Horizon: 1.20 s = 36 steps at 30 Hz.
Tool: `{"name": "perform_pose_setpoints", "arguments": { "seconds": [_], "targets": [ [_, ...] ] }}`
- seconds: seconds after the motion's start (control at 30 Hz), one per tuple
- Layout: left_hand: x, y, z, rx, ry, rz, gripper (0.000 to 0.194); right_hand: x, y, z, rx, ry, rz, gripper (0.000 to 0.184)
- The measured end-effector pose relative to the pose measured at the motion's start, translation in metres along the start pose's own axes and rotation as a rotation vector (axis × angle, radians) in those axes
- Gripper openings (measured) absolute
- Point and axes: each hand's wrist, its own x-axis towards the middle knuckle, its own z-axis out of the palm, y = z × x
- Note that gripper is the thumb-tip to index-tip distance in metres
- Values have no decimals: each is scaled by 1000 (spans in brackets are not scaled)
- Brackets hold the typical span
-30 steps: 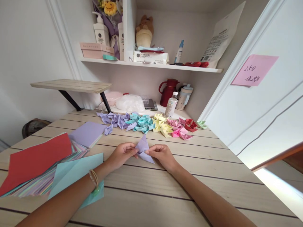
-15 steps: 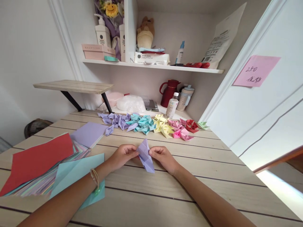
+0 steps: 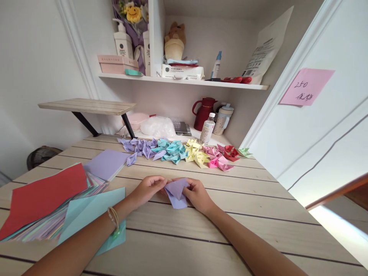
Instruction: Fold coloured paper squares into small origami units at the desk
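A partly folded purple origami paper (image 3: 176, 193) is held just above the wooden table, between my two hands. My left hand (image 3: 150, 188) pinches its left corner between thumb and fingers. On the other side, my right hand (image 3: 198, 194) grips the right edge, its thumb pressed on the front and its fingers behind the paper. A triangular flap faces me, with a lighter part hanging below it. Beyond my hands lies a row of folded paper pieces, among them purple ones (image 3: 140, 147), blue ones (image 3: 173, 150), yellow ones (image 3: 196, 154) and pink ones (image 3: 217, 158).
A light blue sheet (image 3: 92, 209) lies under my left forearm. Beside it are a stack topped with red paper (image 3: 48, 195) and a purple stack (image 3: 107, 164). A bottle (image 3: 207, 129) and a red jug (image 3: 204, 114) stand at the back, below a shelf (image 3: 184, 81).
The purple paper has turned from an upright, narrow slant to a wider shape with a triangular flap facing me. My right fingers have shifted behind its upper edge. The view has moved slightly.
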Motion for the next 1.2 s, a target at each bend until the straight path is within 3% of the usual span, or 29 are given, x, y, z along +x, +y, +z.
{"name": "perform_pose_setpoints", "arguments": {
  "seconds": [0.17,0.5,0.97,1.2],
  "targets": [
    [1,0,1,-19,-16,-18,39,0,7,-3,10,115,-2,24],
    [-3,4,3,15,-7,-60,33,-2,5,-1,85,44,86,23],
    [-3,2,3,56,-3,-57,33,-1,1,1,109,8,76,21],
    [-5,3,2,16,-92,-77,38,0,1,-1,143,29,97,20]
  ]
}}
